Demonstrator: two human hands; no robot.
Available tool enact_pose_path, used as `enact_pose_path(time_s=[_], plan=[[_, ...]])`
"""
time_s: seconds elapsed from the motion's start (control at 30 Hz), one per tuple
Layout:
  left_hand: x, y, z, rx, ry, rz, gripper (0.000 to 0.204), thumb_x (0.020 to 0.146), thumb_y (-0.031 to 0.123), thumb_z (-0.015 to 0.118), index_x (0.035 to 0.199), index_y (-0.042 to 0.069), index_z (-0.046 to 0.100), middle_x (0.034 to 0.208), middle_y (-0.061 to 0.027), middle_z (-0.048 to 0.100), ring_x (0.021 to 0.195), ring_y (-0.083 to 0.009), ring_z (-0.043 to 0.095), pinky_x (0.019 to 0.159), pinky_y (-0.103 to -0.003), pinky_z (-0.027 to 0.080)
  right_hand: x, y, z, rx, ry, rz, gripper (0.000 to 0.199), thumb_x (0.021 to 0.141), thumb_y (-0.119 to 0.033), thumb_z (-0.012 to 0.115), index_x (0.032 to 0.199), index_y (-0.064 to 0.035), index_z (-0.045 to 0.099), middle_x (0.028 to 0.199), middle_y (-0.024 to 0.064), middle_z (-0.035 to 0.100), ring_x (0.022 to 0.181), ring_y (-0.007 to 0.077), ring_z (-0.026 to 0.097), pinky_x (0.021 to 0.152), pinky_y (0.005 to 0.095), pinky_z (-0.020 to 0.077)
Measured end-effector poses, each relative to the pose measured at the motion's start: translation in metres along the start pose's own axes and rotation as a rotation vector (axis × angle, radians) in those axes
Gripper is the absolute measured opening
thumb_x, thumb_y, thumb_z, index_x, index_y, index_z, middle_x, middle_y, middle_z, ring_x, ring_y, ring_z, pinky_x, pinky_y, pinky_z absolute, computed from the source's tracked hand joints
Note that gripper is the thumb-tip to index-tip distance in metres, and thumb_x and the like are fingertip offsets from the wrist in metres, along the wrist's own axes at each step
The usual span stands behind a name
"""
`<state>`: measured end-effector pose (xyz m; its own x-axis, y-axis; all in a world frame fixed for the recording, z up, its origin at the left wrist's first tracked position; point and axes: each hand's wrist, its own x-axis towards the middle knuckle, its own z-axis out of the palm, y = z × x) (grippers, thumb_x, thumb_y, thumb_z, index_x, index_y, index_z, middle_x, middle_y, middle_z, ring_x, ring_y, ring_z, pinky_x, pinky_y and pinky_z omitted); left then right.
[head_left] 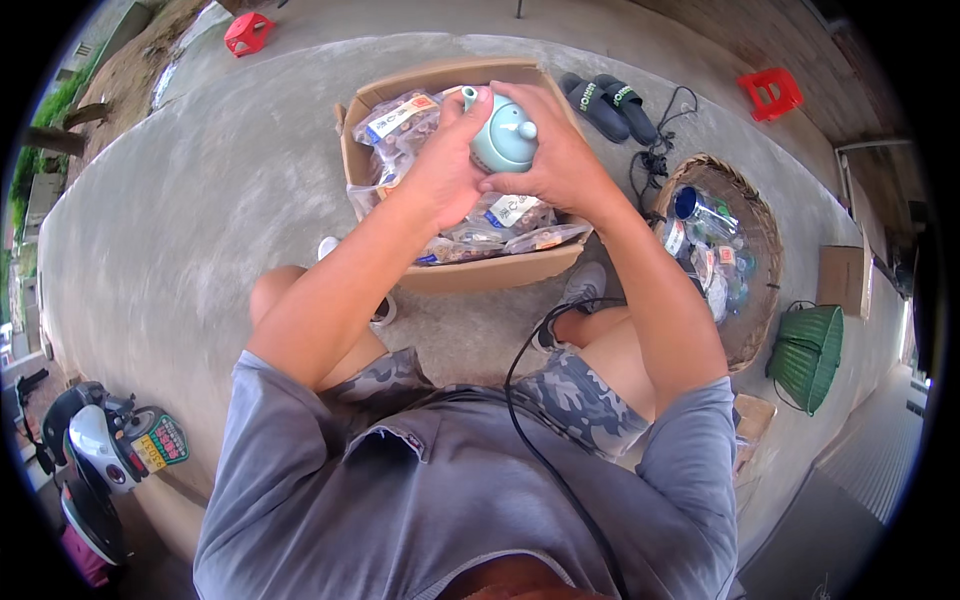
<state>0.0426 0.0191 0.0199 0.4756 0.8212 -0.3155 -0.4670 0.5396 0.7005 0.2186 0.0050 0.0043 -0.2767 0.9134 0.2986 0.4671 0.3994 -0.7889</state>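
Between my two hands I hold a small pale blue-green teapot (503,146) with a round lid knob and a short spout at its upper left. My left hand (452,165) wraps the spout side, its fingers partly hidden behind the pot. From the other side my right hand (552,150) closes round the body, thumb beneath the lid end. Under the teapot stands an open cardboard box (490,274), filled with clear plastic packets (400,118) that carry printed labels. Small brown pieces show through the plastic.
Right of the box stands a wicker basket (765,265) holding bottles and packets. Beyond it are a green woven basket (808,350) and a carton (843,280). Dark slippers (612,108), a black cord (655,160) and red stools (770,93) lie farther off. A scooter (105,450) stands at left.
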Motion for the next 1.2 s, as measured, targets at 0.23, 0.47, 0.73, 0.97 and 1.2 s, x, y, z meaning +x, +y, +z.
enact_pose_path(time_s=[0.23,0.47,0.73,0.97,1.2], plan=[[0.011,0.017,-0.014,0.062,-0.191,-0.032,0.049,0.113,0.038,0.054,0.152,0.01,0.042,0.146,-0.0131,0.058,0.13,-0.0275,0.062,0.103,-0.045,0.056,0.006,0.013,-0.019,-0.037,0.199,0.095,0.091,0.062,-0.029,0.098,0.143,-0.0113,0.06,0.135,0.0155,0.062,0.124,0.0325,0.062,0.109,0.0413,0.0497],[0.015,0.042,-0.046,0.018,0.278,0.1,0.031,0.105,0.021,0.063,0.131,0.005,0.058,0.125,-0.012,0.065,0.113,-0.0259,0.067,0.094,-0.038,0.054,0.008,0.033,-0.026,-0.326,0.333,0.11,0.089,0.064,-0.029,0.095,0.141,-0.0046,0.058,0.132,0.0184,0.061,0.121,0.0358,0.063,0.105,0.0435,0.0514],[-0.001,0.058,-0.064,-0.016,0.308,0.08,0.028,0.104,0.019,0.061,0.129,0.005,0.06,0.126,-0.0115,0.065,0.111,-0.0242,0.066,0.095,-0.038,0.053,-0.01,0.043,0.064,-0.741,-0.48,0.05,0.089,0.068,-0.023,0.094,0.149,-0.0171,0.055,0.146,0.0102,0.054,0.131,0.0342,0.058,0.106,0.0491,0.0518],[-0.017,0.079,-0.075,0.332,0.159,0.207,0.027,0.105,0.017,0.061,0.129,0.005,0.061,0.118,-0.0066,0.068,0.11,-0.0183,0.065,0.096,-0.033,0.05,-0.013,0.078,0.077,-0.844,-0.493,0.078,0.085,0.074,-0.022,0.092,0.151,-0.024,0.054,0.155,0.0028,0.051,0.142,0.0288,0.049,0.108,0.0528,0.0486],[-0.02,0.052,-0.094,0.946,0.067,0.122,0.038,0.102,0.022,0.068,0.134,0.003,0.062,0.125,-0.0085,0.07,0.106,-0.0161,0.065,0.096,-0.034,0.052,-0.017,0.084,0.089,-0.85,-0.393,0.183,0.075,0.087,-0.036,0.084,0.155,-0.0251,0.052,0.161,0.005,0.048,0.149,0.0307,0.043,0.112,0.0538,0.0452]])
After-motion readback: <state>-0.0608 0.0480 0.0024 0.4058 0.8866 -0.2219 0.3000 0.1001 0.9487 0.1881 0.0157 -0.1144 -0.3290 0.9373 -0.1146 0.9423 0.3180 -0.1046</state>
